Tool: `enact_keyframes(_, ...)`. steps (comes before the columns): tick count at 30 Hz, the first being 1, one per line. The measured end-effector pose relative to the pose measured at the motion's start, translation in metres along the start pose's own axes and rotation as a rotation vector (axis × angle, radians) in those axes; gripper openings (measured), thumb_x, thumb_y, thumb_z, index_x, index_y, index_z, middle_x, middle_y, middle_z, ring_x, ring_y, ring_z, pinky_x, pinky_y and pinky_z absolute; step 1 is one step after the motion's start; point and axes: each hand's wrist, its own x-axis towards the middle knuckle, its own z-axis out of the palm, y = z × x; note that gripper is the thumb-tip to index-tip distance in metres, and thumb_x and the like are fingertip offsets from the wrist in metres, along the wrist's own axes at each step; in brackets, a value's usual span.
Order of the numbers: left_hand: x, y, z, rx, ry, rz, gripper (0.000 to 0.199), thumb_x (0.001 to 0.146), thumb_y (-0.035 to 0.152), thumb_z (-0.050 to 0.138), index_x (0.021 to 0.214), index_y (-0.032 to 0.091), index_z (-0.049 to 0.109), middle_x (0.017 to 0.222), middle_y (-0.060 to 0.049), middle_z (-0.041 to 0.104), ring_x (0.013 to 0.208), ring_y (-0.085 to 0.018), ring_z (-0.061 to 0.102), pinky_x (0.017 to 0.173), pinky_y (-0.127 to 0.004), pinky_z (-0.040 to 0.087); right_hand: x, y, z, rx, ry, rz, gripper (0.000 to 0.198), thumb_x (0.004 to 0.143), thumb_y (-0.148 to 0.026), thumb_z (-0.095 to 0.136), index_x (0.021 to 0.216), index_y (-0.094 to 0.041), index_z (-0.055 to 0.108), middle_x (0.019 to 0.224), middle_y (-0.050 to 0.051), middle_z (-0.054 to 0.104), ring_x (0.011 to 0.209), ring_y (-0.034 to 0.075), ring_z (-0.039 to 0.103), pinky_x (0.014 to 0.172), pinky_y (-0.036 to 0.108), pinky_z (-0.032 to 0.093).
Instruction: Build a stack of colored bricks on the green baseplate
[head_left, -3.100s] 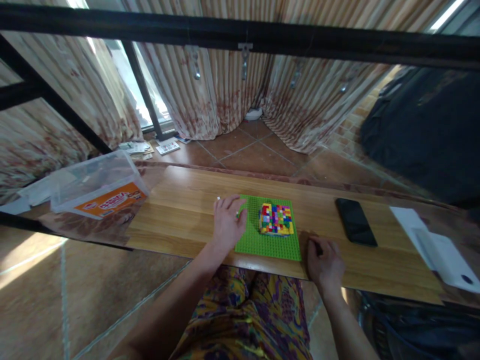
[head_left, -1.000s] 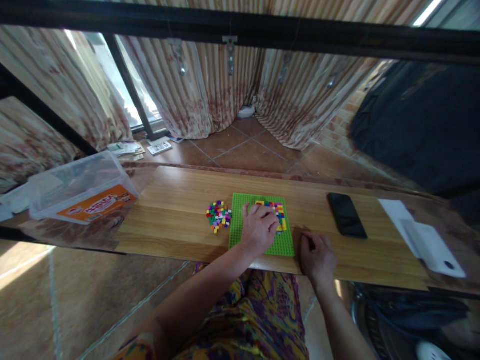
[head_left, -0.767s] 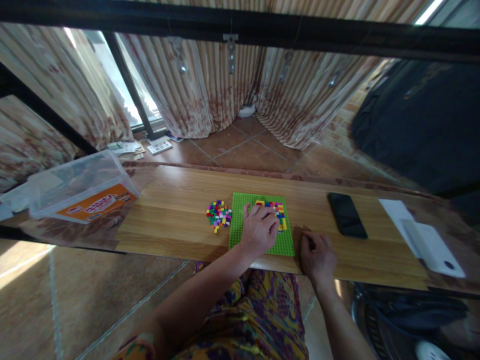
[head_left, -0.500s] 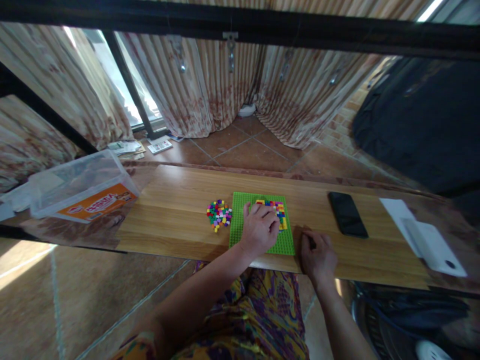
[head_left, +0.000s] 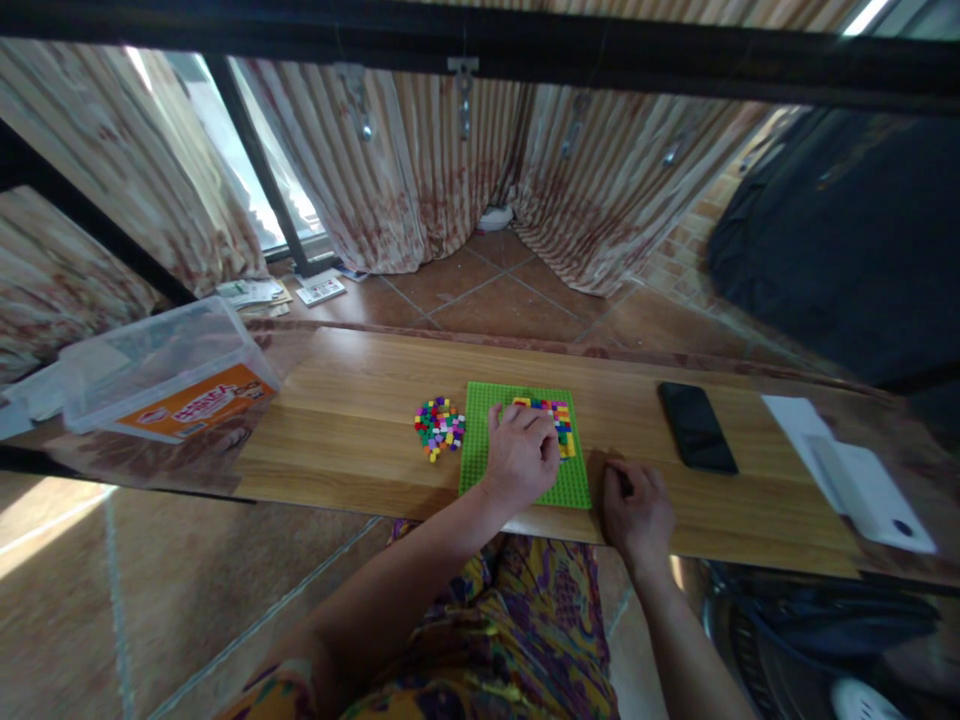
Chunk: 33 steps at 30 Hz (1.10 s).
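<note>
The purple-yellow patterned clothing (head_left: 536, 625) is apparently short-sleeved.

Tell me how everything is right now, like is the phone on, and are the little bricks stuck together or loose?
Left hand: fingers bent over the brick build
Right hand: loosely curled, beside the baseplate
Brick build: stuck together, partly hidden
Green baseplate: lying flat
Small bricks: loose, heaped
Phone: lying flat, dark
Curtains: hanging, parted at left

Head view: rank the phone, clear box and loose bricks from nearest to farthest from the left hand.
From the left hand:
1. Loose bricks: left of the green plate.
2. Phone: right of the plate.
3. Clear box: far left.
</note>
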Motion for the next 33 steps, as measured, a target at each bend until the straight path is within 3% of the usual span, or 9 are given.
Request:
enact_keyframes(18,-0.005,-0.006,-0.001,0.074,-0.024,0.108,0.02,0.094,0.026,0.047,0.085,0.023,0.064,0.102,-0.001,0.07,0.102,-0.02,0.054,0.105,-0.045,0.028,0.0,0.0,0.0,0.004,0.012,-0.016,0.029,0.089,-0.035,0.048,0.092,-0.017,0.07,0.09,0.01,0.067,0.084,0.021,0.06,0.075,0.032,0.045)
enact_keyframes(25,-0.005,-0.01,0.001,0.023,-0.039,0.117,0.022,0.095,0.026,0.045,0.086,0.022,0.064,0.101,-0.003,0.069,0.101,-0.02,0.054,0.093,-0.04,0.038,0.0,0.0,0.0,-0.001,-0.002,0.0,0.03,0.089,-0.036,0.047,0.092,-0.018,0.07,0.089,0.009,0.066,0.083,0.021,0.059,0.072,0.031,0.044)
enact_keyframes(33,-0.004,-0.012,0.004,-0.018,-0.031,0.103,0.018,0.093,0.023,0.047,0.085,0.021,0.064,0.098,-0.003,0.069,0.098,-0.02,0.056,0.09,-0.039,0.041,0.0,0.0,0.0,-0.006,-0.001,0.004,0.03,0.089,-0.037,0.047,0.092,-0.017,0.07,0.091,0.01,0.066,0.085,0.022,0.059,0.075,0.031,0.044)
